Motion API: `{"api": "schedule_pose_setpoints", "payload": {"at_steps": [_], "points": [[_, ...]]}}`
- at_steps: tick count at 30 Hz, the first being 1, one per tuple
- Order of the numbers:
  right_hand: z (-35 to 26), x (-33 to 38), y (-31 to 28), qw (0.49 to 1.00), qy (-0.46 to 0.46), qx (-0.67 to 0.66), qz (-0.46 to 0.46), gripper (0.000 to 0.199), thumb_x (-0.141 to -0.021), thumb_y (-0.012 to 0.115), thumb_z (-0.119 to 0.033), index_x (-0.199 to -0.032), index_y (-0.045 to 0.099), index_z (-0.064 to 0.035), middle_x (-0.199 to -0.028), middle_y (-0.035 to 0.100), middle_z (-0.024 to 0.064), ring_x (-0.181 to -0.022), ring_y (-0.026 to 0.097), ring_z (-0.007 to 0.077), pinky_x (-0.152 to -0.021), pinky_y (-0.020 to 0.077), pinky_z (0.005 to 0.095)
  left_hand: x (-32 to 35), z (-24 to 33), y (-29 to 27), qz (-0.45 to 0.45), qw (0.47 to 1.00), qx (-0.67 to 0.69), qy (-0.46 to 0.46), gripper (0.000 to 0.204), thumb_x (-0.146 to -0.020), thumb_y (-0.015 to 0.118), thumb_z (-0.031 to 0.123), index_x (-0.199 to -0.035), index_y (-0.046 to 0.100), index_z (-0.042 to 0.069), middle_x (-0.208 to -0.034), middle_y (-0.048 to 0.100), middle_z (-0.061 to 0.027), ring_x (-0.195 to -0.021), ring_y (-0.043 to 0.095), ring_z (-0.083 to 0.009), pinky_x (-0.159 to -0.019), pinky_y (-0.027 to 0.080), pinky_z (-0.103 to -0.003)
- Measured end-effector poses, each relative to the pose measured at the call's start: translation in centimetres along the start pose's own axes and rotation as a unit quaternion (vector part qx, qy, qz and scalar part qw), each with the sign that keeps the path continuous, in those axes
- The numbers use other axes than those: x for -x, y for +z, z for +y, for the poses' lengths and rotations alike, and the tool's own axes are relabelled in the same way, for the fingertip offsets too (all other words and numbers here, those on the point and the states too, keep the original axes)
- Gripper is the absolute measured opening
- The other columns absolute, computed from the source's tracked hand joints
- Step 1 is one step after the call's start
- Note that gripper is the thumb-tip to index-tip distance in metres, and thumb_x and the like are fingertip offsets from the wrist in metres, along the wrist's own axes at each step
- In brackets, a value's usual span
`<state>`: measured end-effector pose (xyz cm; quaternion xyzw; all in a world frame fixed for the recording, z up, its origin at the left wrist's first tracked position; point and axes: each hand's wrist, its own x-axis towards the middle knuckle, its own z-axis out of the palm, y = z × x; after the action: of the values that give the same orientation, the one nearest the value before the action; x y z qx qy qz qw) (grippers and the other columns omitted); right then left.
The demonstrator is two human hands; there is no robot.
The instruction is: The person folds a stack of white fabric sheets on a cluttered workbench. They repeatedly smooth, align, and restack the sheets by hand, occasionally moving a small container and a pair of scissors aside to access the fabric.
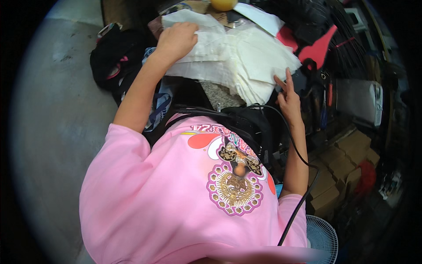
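Handling loose white sheets with both hands

The sheets [263, 55] lie fanned in overlapping layers on the bench [215, 91], in front of the person, with one batch under the left hand [178, 42] and a thicker one toward the right hand [289, 99]. The left grip bends over the upper left part; whether it pinches a sheet or only presses, I cannot tell. The right grip is apart, fingers spread at the lower right corner of the pile.

Handling this well probably means steadying the stack with a flat, light left hand while the right fingers lift one corner at a time, since such thin layers look likely to slip or crease. The cable [303, 160] by the right forearm is best kept off the sheets.

The left thumb and fingertips are hard to make out, and right-hand contact is unclear. Layers overlap too much to count, and their material is uncertain. The yellow object [223, 4] beyond is cut off by the top edge.
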<state>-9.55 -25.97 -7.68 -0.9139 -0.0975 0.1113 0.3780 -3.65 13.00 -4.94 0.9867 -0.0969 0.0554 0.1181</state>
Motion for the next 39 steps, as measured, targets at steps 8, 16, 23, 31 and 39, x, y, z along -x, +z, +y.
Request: {"api": "schedule_pose_setpoints", "payload": {"at_steps": [8, 16, 23, 31, 39], "points": [[-0.9, -0.4, -0.8, 1.0, 0.018, -0.018, -0.018, 0.092, -0.078, 0.05, 0.006, -0.158, 0.017, -0.0244, -0.129, 0.067, 0.0049, -0.064, 0.062, 0.0171, -0.067, 0.054, 0.03, -3.4, 10.9, 3.1, -0.053, 0.942, 0.186, 0.273, 0.029, -0.087, 0.068, 0.018, -0.115, 0.064, 0.012, -0.116, 0.063, -0.0064, -0.111, 0.058, -0.0284, -0.091, 0.051, -0.041], [-1.4, -0.7, -2.9, 0.993, 0.032, 0.054, 0.101, 0.081, -0.082, 0.06, -0.002, -0.154, 0.031, -0.0263, -0.123, 0.068, 0.0074, -0.077, 0.069, 0.0239, -0.074, 0.0544, 0.0368, -6.4, 12.4, 5.9, -0.138, 0.947, 0.053, 0.284, 0.042, -0.084, 0.07, 0.027, -0.124, 0.064, 0.015, -0.132, 0.06, -0.0021, -0.119, 0.055, -0.0263, -0.097, 0.049, -0.039], [-1.2, -1.1, -1.5, 0.982, -0.096, 0.068, 0.147, 0.078, -0.078, 0.069, 0.003, -0.148, 0.044, -0.0236, -0.103, 0.071, 0.0032, -0.071, 0.068, 0.0185, -0.068, 0.0553, 0.032, -4.8, 14.2, 4.9, -0.069, 0.914, 0.061, 0.396, 0.027, -0.084, 0.07, 0.026, -0.109, 0.069, 0.014, -0.104, 0.066, -0.0047, -0.106, 0.06, -0.0244, -0.088, 0.052, -0.038], [-1.7, -2.5, -2.1, 0.94, -0.207, 0.178, 0.206, 0.09, -0.065, 0.087, -0.02, -0.146, 0.046, -0.0166, -0.114, 0.067, 0.0026, -0.102, 0.061, 0.0245, -0.086, 0.0518, 0.0365, -5.7, 13.3, 6.1, -0.129, 0.929, 0.294, 0.182, 0.032, -0.093, 0.058, 0.038, -0.094, 0.07, 0.008, -0.081, 0.069, -0.0151, -0.082, 0.066, -0.037, -0.077, 0.052, -0.046], [-2.2, -4.5, -1.0, 0.914, -0.276, 0.241, 0.176, 0.081, -0.068, 0.078, -0.002, -0.143, 0.05, -0.0135, -0.106, 0.068, 0.0056, -0.1, 0.063, 0.0259, -0.09, 0.0491, 0.041, -6.0, 13.2, 5.9, -0.166, 0.929, 0.301, 0.139, 0.036, -0.097, 0.052, 0.041, -0.104, 0.067, 0.009, -0.084, 0.069, -0.0172, -0.085, 0.066, -0.0389, -0.078, 0.05, -0.049]]}}
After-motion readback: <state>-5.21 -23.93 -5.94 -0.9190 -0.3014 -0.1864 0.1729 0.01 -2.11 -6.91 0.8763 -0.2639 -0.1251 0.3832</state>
